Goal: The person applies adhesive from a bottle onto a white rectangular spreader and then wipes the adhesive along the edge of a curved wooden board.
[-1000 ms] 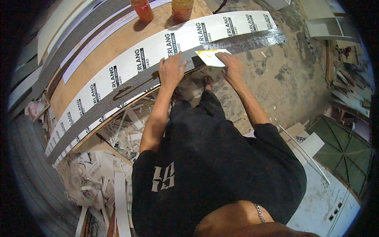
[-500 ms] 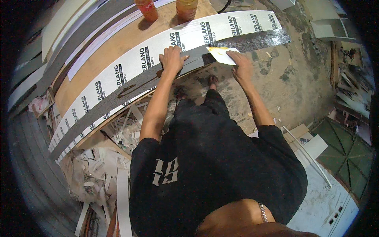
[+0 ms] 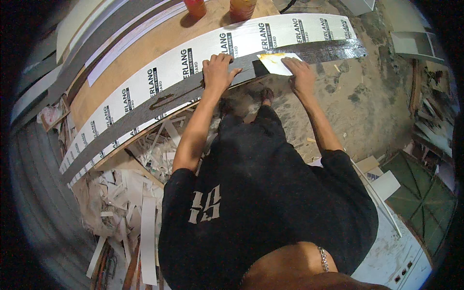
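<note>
A long white board (image 3: 159, 77) with black printing lies on a wooden worktop (image 3: 145, 46). A dark grey strip (image 3: 145, 108), wet and shiny toward its right end, runs along the board's near edge. My left hand (image 3: 218, 71) presses flat on the strip and board, fingers spread. My right hand (image 3: 299, 72) holds a small white card (image 3: 275, 63) smeared with yellow glue, laid flat against the strip.
Two orange bottles (image 3: 195, 7) stand at the worktop's far edge. Pale and grey strips (image 3: 96, 43) lie along the worktop's left side. White offcuts (image 3: 145, 232) pile up on the floor at lower left. Bare concrete floor (image 3: 367, 106) lies to the right, with panels (image 3: 415, 193) beyond.
My right hand with the card has slid right along the strip. My left hand stays pressed on the board. The view has shifted slightly.
</note>
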